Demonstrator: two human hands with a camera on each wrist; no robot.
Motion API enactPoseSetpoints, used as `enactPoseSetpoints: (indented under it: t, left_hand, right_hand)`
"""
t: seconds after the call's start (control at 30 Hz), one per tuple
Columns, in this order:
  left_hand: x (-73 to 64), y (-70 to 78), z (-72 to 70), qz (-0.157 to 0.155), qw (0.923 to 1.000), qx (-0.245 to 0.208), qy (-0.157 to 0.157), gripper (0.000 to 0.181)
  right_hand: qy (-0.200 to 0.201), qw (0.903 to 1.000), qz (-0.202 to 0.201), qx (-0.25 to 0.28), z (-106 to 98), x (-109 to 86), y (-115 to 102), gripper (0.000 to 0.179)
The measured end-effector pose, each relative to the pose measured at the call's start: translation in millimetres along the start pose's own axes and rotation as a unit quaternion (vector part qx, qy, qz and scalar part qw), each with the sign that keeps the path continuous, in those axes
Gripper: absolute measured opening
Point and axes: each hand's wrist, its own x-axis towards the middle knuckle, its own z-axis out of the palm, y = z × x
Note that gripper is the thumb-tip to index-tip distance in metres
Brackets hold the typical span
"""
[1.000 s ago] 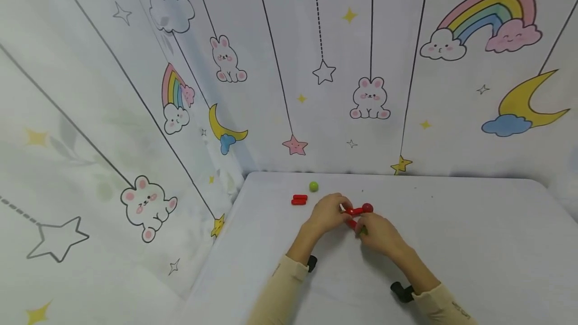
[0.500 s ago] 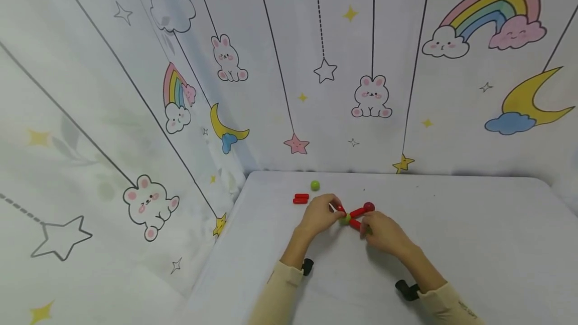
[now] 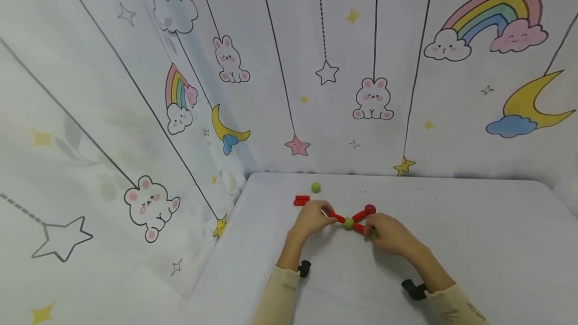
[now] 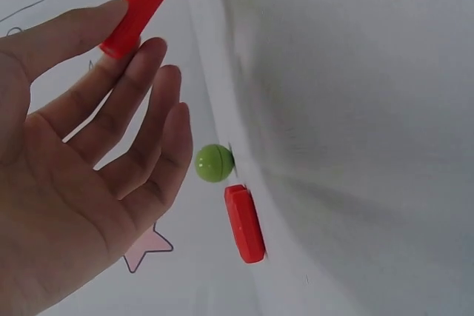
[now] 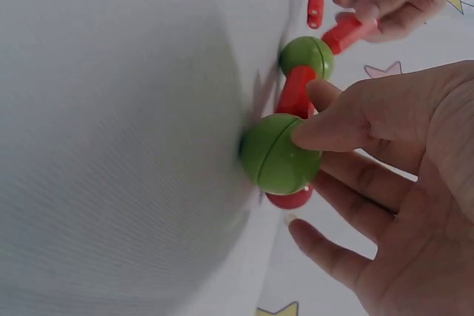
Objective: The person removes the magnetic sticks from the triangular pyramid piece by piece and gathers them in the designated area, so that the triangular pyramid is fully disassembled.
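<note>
In the head view, three red rods fan out from a middle green ball (image 3: 348, 223) over the white table. My left hand (image 3: 311, 219) pinches the left red rod (image 4: 138, 11) between thumb and fingertips; its far end meets that ball. Another red rod (image 5: 298, 88) links the middle ball to a nearer green ball (image 5: 278, 155), which my right hand (image 3: 388, 234) holds with its thumb across the top, fingers behind. The third rod (image 3: 359, 215) slants up to a dark red ball (image 3: 370, 209) just beyond my right hand.
A loose green ball (image 3: 316, 187) sits near the table's back edge. Two loose red rods (image 3: 301, 197) lie side by side just in front of it, close to my left hand. A patterned curtain (image 3: 271, 89) rises behind the table.
My left hand has drawn left and down, and its rod, earlier tilted up at the middle ball, now points out to the left. The right hand has shifted slightly right with its ball.
</note>
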Motion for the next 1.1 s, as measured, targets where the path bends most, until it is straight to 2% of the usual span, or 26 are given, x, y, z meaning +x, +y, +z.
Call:
enactPoseSetpoints:
  t: [0.13, 0.27, 0.37, 0.57, 0.9, 1.1]
  left_hand:
    - [0.6, -4.5, -1.8, -0.008, 0.9994, 0.016, -0.03, 0.011]
    - [3.4, -4.1, -0.2, -0.01, 0.9979, 0.025, -0.059, 0.01]
    - [5.4, -3.4, 0.3, -0.006, 0.9969, 0.033, -0.071, 0.009]
    - [5.5, -5.5, 0.5, 0.005, 0.996, 0.045, -0.078, 0.011]
    - [1.2, -3.0, 7.2, 0.021, 0.9946, 0.054, -0.086, 0.014]
    - [5.4, -0.2, 7.0, 0.036, 0.9941, 0.081, -0.063, 0.012]
  right_hand:
    - [-0.003, 0.9998, 0.014, 0.016, 1, 7.5, -1, 0.027]
    - [0.023, 0.9997, 0.0, -0.008, 6, 15.5, -5, 0.041]
    - [0.05, 0.9981, -0.005, -0.037, 11, 20.3, -10, 0.042]
    - [0.081, 0.9953, 0.008, -0.053, 25, 27.7, -16, 0.033]
    - [0.089, 0.995, 0.026, -0.037, 35, 26.3, -18, 0.029]
    - [0.105, 0.9936, 0.039, -0.019, 33, 27.6, -18, 0.025]
